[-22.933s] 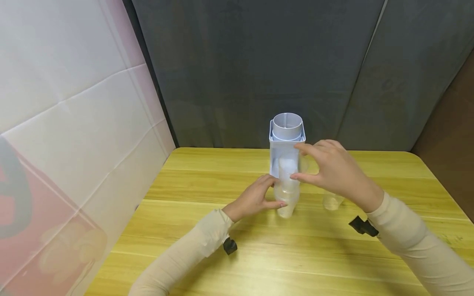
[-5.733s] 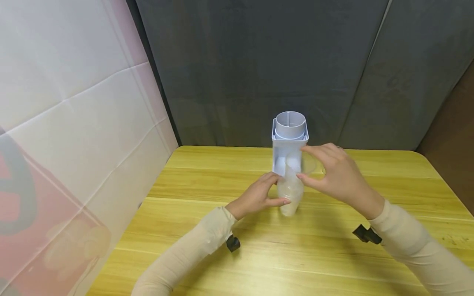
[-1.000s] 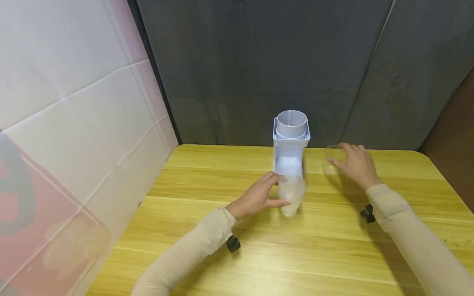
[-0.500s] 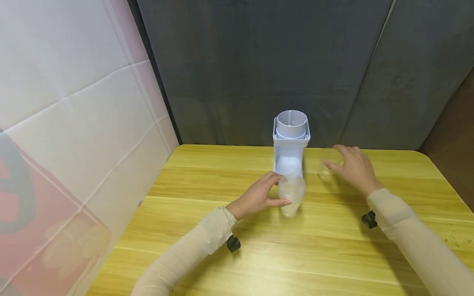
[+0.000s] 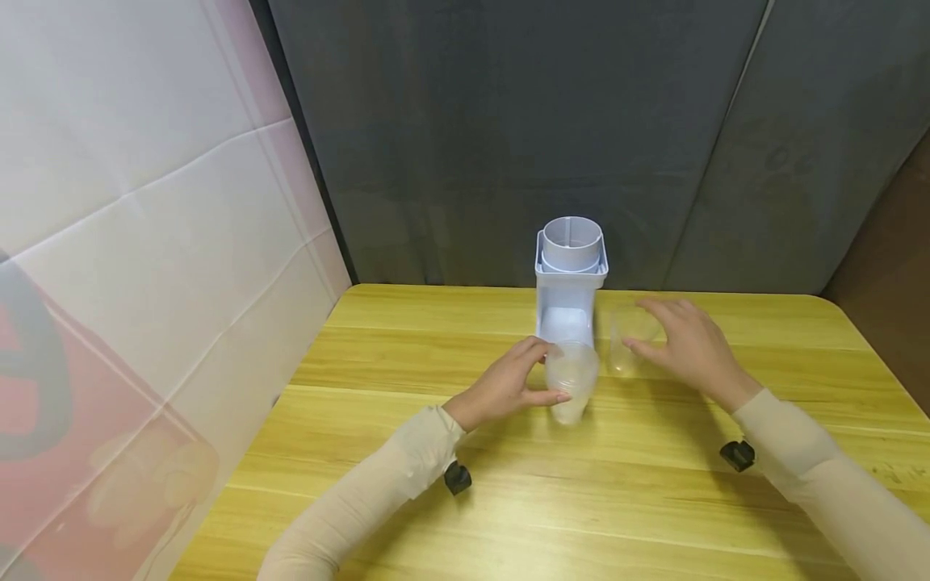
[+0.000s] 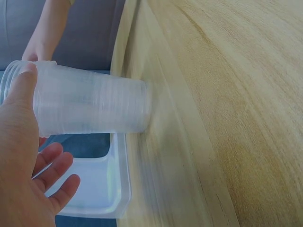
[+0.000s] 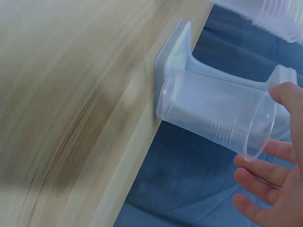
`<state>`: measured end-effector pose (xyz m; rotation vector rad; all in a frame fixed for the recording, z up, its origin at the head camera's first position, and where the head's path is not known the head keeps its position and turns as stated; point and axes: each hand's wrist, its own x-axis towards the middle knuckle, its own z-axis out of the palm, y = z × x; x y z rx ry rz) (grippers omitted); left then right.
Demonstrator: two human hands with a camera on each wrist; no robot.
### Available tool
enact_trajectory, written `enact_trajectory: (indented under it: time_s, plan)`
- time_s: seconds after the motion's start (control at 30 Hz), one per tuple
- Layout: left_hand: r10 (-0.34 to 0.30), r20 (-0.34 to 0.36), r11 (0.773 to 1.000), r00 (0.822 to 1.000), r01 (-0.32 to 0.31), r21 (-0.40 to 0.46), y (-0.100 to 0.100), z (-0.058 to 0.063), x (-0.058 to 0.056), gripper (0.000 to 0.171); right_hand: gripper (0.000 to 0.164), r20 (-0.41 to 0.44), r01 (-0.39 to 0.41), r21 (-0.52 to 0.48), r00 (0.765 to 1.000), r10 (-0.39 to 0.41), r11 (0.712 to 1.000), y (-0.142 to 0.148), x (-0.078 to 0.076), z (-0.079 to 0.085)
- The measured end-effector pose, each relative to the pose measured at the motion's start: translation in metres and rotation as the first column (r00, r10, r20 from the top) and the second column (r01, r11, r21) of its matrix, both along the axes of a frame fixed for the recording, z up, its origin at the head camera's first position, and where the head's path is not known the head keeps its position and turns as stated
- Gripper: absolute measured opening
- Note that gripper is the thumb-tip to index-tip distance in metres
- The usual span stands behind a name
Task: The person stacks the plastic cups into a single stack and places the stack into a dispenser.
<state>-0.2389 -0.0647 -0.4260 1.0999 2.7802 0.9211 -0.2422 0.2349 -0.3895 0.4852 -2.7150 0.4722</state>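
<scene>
My left hand point(image 5: 504, 386) grips a stack of clear plastic cups point(image 5: 571, 375) near its rims, in front of the pale blue cup dispenser point(image 5: 567, 303). In the left wrist view the nested cups point(image 6: 90, 101) show close-set rims, with the thumb against them. To the right, my right hand point(image 5: 690, 347) pinches a single clear plastic cup point(image 5: 626, 347) by its rim. The right wrist view shows this cup point(image 7: 213, 111) with nothing inside, its mouth between the thumb and fingers point(image 7: 258, 187). The cup stands right of the dispenser and apart from the stack.
The dispenser has a round tube point(image 5: 572, 242) on top and an open front below. A wooden table point(image 5: 407, 339) lies under everything, backed by a dark grey curtain point(image 5: 472, 145). A white and pink printed sheet point(image 5: 145, 266) closes off the left side.
Over the last second my right hand has brought the single cup leftward and nearer, toward the stack. Earlier, that hand was at the top of the stack. The left hand has stayed in place.
</scene>
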Motion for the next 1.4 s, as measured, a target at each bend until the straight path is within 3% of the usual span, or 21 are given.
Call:
enact_trajectory:
  time_s: [0.33,0.67,0.97,1.4]
  plan:
    - [0.003,-0.001,1.000,1.000,-0.003,-0.009,0.000,0.000,0.001,0.065,0.061,-0.107,-0.116,-0.004,0.988,0.115,0.993,-0.008,0.022,0.000]
    - [0.007,-0.006,1.000,1.000,-0.007,-0.006,0.000,-0.002,0.001,0.065,0.063,-0.190,-0.147,0.008,0.971,0.146,0.989,-0.012,0.024,0.003]
    - [0.003,0.002,1.000,1.000,-0.003,-0.008,0.000,-0.001,0.000,0.066,0.064,-0.272,-0.181,0.024,0.945,0.181,0.983,-0.016,0.026,0.035]
    - [-0.001,0.015,1.000,1.000,0.001,0.007,0.000,0.000,-0.001,0.066,0.062,-0.315,-0.202,0.044,0.927,0.205,0.978,-0.020,0.022,0.075]
